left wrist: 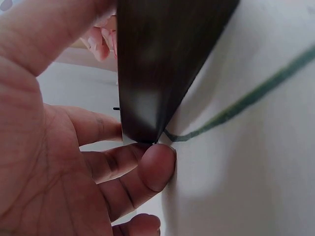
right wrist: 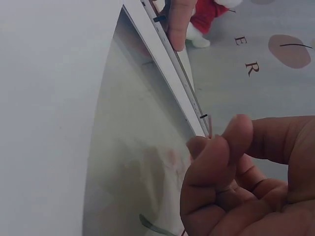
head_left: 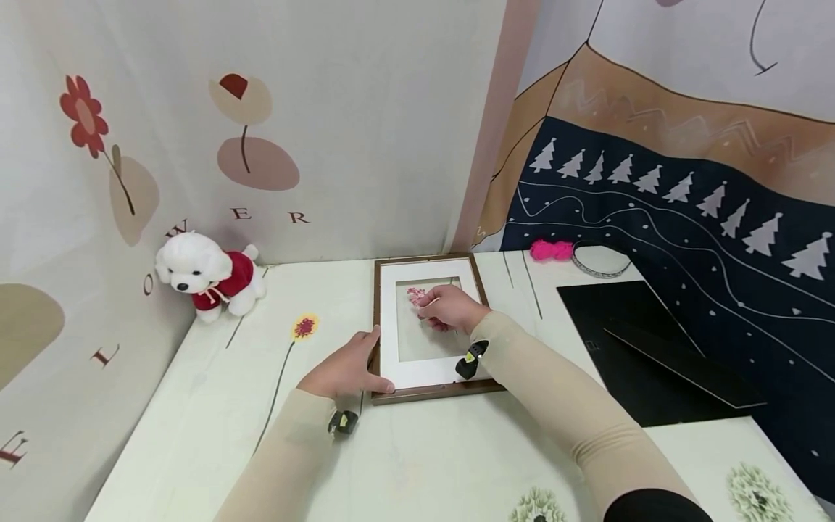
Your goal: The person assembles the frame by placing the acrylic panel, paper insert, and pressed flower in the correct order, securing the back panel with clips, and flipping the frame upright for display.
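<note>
A brown picture frame [head_left: 417, 394] with a white mat [head_left: 389, 319] lies flat on the table, and the table cloth shows through its window. My left hand [head_left: 342, 366] holds the frame near its lower left corner. The thumb lies over the front edge, and in the left wrist view the fingers bend round the dark wooden side [left wrist: 147, 64]. Above the window my right hand [head_left: 453, 308] pinches a small pink flower sprig [head_left: 414, 296] between thumb and fingertips. In the right wrist view the hand [right wrist: 236, 182] hides most of the sprig; only a thin pinkish bit shows.
A white plush dog [head_left: 196, 264] in a red top sits at the back left. On the right lies a black backing board [head_left: 600, 312] with its stand leg [head_left: 685, 362] raised. Behind it are a bright pink item [head_left: 551, 251] and a silvery band [head_left: 600, 273]. Printed curtains border the table.
</note>
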The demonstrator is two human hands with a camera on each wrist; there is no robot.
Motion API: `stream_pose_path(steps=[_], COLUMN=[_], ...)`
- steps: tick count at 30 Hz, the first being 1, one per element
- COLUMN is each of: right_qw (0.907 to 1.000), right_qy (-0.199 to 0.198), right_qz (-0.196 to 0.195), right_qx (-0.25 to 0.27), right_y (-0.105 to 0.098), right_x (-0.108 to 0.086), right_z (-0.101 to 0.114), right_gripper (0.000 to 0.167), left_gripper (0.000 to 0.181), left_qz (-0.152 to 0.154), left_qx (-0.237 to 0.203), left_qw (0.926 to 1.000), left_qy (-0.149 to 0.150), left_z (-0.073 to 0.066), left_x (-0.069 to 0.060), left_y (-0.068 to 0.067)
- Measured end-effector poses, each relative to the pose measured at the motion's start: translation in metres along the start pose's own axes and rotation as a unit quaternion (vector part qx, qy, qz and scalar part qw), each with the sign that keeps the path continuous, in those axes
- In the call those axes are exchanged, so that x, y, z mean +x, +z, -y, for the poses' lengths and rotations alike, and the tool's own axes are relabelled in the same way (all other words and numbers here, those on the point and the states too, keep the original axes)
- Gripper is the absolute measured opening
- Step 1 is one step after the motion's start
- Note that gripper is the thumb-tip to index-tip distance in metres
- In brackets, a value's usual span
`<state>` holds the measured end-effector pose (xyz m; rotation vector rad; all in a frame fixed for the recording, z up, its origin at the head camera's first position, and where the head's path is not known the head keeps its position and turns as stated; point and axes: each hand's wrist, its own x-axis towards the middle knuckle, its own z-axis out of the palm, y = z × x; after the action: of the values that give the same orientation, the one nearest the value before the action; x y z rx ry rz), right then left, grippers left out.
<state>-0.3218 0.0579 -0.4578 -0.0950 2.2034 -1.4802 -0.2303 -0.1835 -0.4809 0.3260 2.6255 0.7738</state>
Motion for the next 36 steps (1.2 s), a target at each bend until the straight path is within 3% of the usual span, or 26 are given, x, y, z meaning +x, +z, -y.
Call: stream_pose_path(steps=[8, 15, 19, 25, 29, 36], right_qw=[0.9995, 0.9932, 0.9801, 0.9456, 0.9311, 0.9232], right_qy=[-0.013, -0.07, -0.114, -0.158, -0.134, -0.053], right_qz=[0.019, -0.07, -0.125, -0.201, -0.228, -0.222], right_qx=[-0.024, -0.061, -0.103, -0.201, -0.251, -0.309], right_y=[-0.013, -0.057, -0.093, -0.149, -0.184, -0.238], right_x=[-0.006, -0.035, -0.057, -0.089, -0.117, -0.17], right_z=[0.002, 0.003, -0.012, -0.049, -0.074, -0.115], right_gripper=[0.019, 0.024, 0.026, 0.027, 0.036, 0.06], left_gripper=[0.129, 0.128, 0.127, 0.128, 0.128, 0.128], left_qz=[0.003, 0.006, 0.008, 0.009, 0.01, 0.009], left_qx=[0.0, -0.008, -0.007, -0.001, -0.001, -0.004], left_qw=[1.0, 0.9999, 0.9999, 0.9999, 0.9999, 0.9999], left_qy=[-0.005, 0.003, 0.004, -0.005, -0.007, -0.008], left_z=[0.0, -0.001, -0.001, -0.001, -0.002, -0.001], left_x=[0.0, 0.0, -0.001, -0.003, -0.001, -0.001], left_y=[0.0, 0.001, 0.002, 0.0, -0.001, -0.001])
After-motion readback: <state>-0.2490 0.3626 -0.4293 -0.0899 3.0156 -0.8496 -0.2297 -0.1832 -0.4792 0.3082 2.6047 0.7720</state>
